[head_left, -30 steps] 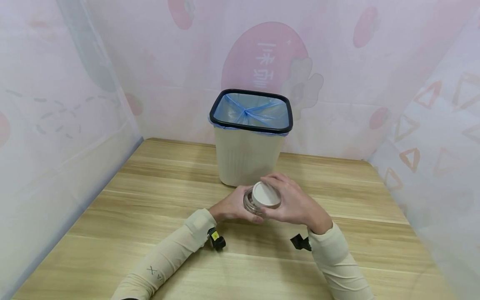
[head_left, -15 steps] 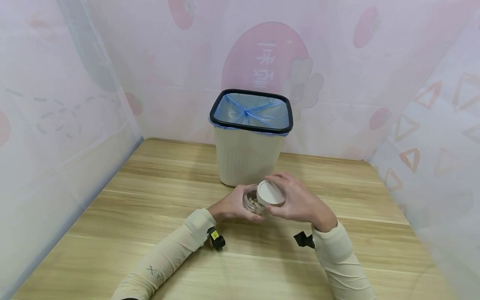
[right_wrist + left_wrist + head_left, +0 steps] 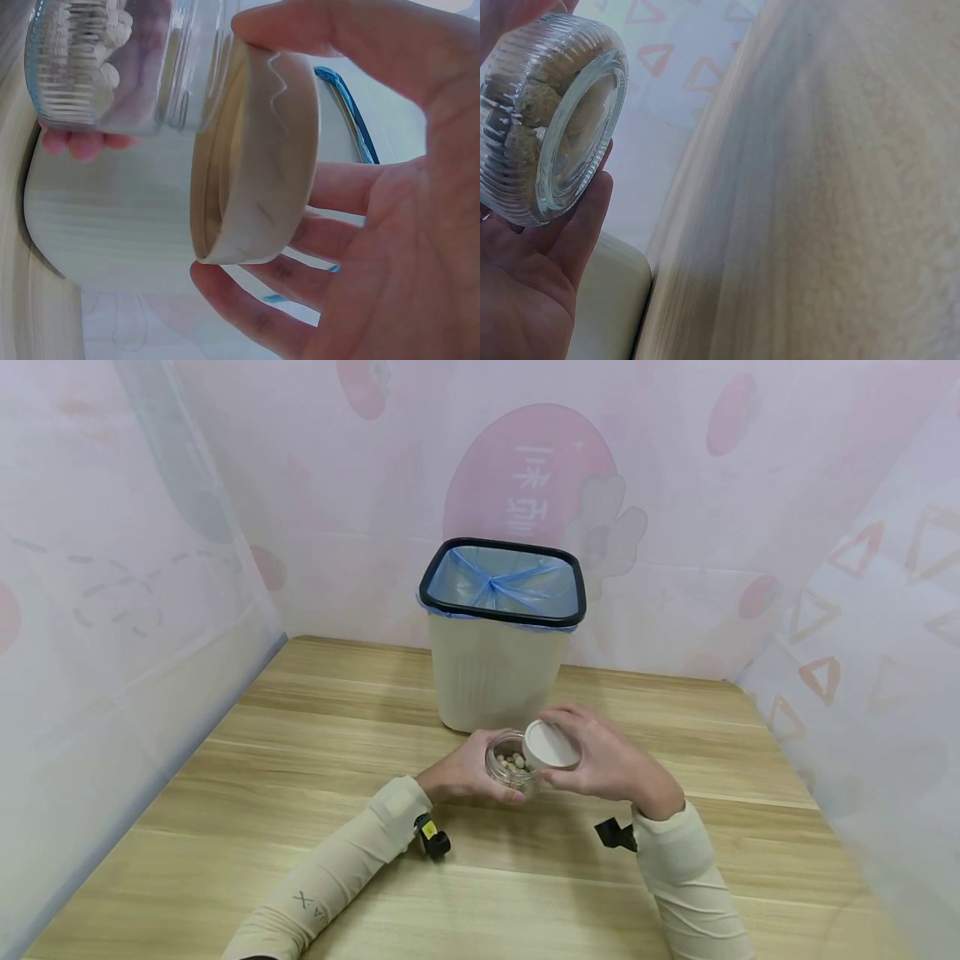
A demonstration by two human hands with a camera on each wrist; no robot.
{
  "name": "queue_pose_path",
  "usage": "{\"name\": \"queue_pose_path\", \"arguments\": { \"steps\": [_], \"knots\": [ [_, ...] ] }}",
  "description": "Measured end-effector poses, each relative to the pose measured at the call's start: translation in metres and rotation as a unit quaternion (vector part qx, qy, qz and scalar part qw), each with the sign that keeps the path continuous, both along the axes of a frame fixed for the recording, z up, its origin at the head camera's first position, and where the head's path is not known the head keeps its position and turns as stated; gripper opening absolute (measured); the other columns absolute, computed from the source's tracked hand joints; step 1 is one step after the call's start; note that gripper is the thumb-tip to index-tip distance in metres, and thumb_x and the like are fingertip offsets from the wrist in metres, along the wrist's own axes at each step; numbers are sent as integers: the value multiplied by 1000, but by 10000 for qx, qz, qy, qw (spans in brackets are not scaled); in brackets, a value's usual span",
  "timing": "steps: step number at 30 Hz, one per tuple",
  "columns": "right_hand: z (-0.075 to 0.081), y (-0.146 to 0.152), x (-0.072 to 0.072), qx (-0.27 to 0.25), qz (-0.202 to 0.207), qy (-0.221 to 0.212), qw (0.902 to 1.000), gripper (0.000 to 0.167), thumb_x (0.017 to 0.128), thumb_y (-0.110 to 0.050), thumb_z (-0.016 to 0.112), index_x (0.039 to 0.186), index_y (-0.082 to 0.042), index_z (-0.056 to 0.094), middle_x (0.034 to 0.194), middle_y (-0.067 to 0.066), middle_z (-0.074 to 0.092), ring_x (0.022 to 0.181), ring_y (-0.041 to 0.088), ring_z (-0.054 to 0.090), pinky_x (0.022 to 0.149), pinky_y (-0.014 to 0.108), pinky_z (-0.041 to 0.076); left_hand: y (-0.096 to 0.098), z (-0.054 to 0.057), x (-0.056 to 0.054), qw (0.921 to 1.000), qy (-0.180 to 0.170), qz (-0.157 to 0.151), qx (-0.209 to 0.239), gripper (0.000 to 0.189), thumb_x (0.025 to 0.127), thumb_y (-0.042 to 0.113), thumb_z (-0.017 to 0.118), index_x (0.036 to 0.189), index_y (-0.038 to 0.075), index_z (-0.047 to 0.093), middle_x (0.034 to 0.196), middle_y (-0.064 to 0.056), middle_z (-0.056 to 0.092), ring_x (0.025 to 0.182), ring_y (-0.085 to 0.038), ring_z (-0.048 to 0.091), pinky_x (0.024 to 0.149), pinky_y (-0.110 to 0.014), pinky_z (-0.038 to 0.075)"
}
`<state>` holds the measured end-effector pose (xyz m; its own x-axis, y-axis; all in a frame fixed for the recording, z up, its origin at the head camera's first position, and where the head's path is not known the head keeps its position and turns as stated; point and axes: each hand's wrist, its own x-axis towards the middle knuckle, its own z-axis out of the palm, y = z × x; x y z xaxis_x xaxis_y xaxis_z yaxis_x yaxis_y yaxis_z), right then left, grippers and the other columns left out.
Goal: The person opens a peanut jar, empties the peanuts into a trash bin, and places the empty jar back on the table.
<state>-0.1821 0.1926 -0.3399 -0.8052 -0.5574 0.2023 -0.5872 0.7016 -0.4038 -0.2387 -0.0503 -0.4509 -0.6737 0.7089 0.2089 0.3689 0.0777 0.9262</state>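
The glass jar (image 3: 559,112) is held up over the desk (image 3: 300,760), about halfway between the left and right edges. Nearest of all are two cream sleeves (image 3: 337,864), and the left one has dark letters on it. A small black camera (image 3: 432,837) with a yellow sticker is by the left wrist, and a black piece (image 3: 615,834) sticks out by the right wrist. The left hand (image 3: 472,768) holds the jar, with thumb and fingers curled round its ribbed side. Small pale lumps (image 3: 513,764) lie inside, but it is hard to tell what they are. The right hand (image 3: 600,762) grips the white lid (image 3: 551,744) by its side. The lid is off and tilted, with its hollow side toward the jar's mouth. It is just beside the mouth, and one cannot tell if they touch. Behind the hands, a cream trash bin (image 3: 498,672) stands near the desk's far edge, about midway between the far corners. It has a black rim (image 3: 517,545) and a blue bag (image 3: 491,583) inside. Farthest back is a pale pink sheet (image 3: 660,602) with a big pink circle (image 3: 525,472) on it.
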Motion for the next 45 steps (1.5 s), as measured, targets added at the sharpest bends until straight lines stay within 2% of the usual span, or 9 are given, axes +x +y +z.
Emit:
{"name": "queue_pose_path", "arguments": {
  "steps": [9,19,37,45],
  "knots": [
    [1,7,-4,44,-34,14,10000,74,81,-30,86,144,-2,59,140,18,63,117,31,64,91,43,57,0,2,-1,10000,40,10,1,76,71,18,95,140,20,63,131,5,73,124,-13,67,112,-33,53],
    [-2,16,-9,75,-260,-99,9996,72,81,-31,85,143,-1,60,142,21,62,121,36,62,94,50,57,0,0,-2,9999,110,-55,12,69,72,17,93,136,17,65,129,1,73,121,-15,67,110,-32,54],
    [-6,24,-18,90,-462,-241,9986,76,80,-29,85,144,3,58,143,23,61,119,37,62,90,50,58,1,-1,-3,9997,218,-96,-60,64,74,18,93,132,19,67,128,3,73,121,-13,67,110,-31,53],
    [-14,25,-23,213,-477,-214,9984,76,79,-29,87,142,3,59,141,24,61,119,39,62,89,51,58,1,0,-3,9998,179,-124,-14,66,73,17,93,134,18,66,130,2,73,123,-14,67,112,-32,52]
  ]
}}
